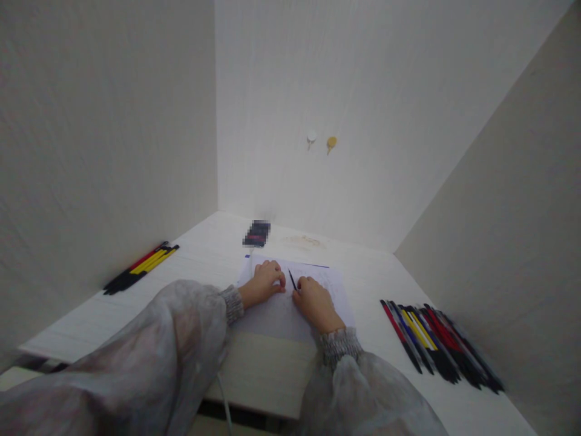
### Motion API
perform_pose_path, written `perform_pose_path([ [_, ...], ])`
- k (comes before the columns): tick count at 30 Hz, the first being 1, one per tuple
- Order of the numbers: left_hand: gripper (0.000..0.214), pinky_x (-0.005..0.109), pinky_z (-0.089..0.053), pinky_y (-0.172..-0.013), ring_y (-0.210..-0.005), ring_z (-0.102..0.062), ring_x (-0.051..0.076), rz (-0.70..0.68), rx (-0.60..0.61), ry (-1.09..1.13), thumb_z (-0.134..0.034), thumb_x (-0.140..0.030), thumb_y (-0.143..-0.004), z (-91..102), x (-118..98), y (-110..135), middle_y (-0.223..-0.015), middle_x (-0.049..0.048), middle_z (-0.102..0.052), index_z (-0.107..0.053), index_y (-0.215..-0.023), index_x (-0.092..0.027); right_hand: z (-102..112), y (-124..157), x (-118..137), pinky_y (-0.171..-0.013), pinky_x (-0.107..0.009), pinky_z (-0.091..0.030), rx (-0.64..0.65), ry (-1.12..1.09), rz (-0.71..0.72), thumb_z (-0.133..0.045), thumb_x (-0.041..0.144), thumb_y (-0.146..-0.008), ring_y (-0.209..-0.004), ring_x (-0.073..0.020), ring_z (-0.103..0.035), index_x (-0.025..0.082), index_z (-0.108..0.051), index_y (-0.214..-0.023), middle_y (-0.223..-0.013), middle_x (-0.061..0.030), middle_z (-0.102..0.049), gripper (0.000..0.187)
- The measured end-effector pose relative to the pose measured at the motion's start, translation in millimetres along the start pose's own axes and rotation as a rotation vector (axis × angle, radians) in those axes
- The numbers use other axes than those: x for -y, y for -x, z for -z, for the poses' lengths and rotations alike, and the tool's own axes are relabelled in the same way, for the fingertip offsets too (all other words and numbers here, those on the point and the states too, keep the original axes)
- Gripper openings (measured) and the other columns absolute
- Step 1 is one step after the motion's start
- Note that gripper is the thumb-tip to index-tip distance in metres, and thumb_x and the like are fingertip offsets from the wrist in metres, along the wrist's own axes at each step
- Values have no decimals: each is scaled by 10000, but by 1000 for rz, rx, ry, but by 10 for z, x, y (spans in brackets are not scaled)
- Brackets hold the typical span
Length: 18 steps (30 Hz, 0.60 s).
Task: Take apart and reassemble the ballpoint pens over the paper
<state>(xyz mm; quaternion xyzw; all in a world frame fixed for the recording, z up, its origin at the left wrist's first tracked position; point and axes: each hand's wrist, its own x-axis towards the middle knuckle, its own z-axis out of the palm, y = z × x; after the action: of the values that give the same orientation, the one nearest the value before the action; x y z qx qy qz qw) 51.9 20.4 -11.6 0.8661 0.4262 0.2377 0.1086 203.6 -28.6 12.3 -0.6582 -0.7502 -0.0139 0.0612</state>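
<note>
We are gripping a thin black pen (292,280) just below mid-frame. Our right hand (315,303) is clenched around it above the white sheet (334,289), while our left hand (264,283) is resting curled on that sheet, grasping nothing. By our reckoning little is done: a small bundle of pens (140,266) is lying at middle left, and a far longer row of pens (440,345) is lying at lower right.

A pale desk (204,254) is carrying a sheet (334,288) that is lying near its front edge. Left of the sheet a pen bundle (140,266) is lying, right of it a pen row (438,342), and just beyond it a dark blurred thing (256,234).
</note>
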Motion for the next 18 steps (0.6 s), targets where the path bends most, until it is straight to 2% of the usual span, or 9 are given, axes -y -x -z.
perform_pose_path([
  [4, 69, 335, -284, -718, -869, -419, 216, 18, 7, -6, -601, -238, -672, -12, -31, -6, -887, 59, -523, -604, -693, -173, 3, -4, 8, -600, -276, -375, 10, 2, -6, -419, 232, -750, -756, -193, -565, 146, -537, -858, -851, -93, -580, 181],
  [8, 52, 330, -298, -734, -816, -443, 194, -32, -89, 93, -543, -201, -711, -24, 1, -7, -815, 48, -553, -562, -740, -162, -9, -8, 32, -613, -281, -380, 6, 4, -7, -434, 197, -729, -764, -202, -568, 126, -550, -839, -835, -109, -591, 175],
  [13, 78, 267, -377, -637, -662, -498, 150, 65, -273, 461, -496, -225, -728, -3, 52, -20, -673, 10, -545, -551, -753, -175, -30, -29, 40, -607, -282, -380, 14, 6, -39, -449, 200, -711, -749, -212, -571, 101, -570, -835, -819, -140, -601, 200],
  [15, 141, 254, -404, -595, -609, -521, 134, 142, -337, 652, -498, -241, -728, 3, 72, -41, -673, 0, -553, -553, -840, -175, -32, -48, 25, -604, -274, -375, -6, -17, -51, -455, 195, -700, -733, -206, -569, 99, -579, -808, -801, -138, -608, 191],
  [18, 242, 261, -441, -625, -614, -565, 124, 278, -394, 922, -522, -241, -715, 7, 103, -80, -728, 19, -584, -549, -937, -150, -28, -75, 3, -589, -249, -364, -68, -127, -38, -472, 185, -677, -684, -177, -558, 116, -583, -734, -739, -105, -616, 142],
])
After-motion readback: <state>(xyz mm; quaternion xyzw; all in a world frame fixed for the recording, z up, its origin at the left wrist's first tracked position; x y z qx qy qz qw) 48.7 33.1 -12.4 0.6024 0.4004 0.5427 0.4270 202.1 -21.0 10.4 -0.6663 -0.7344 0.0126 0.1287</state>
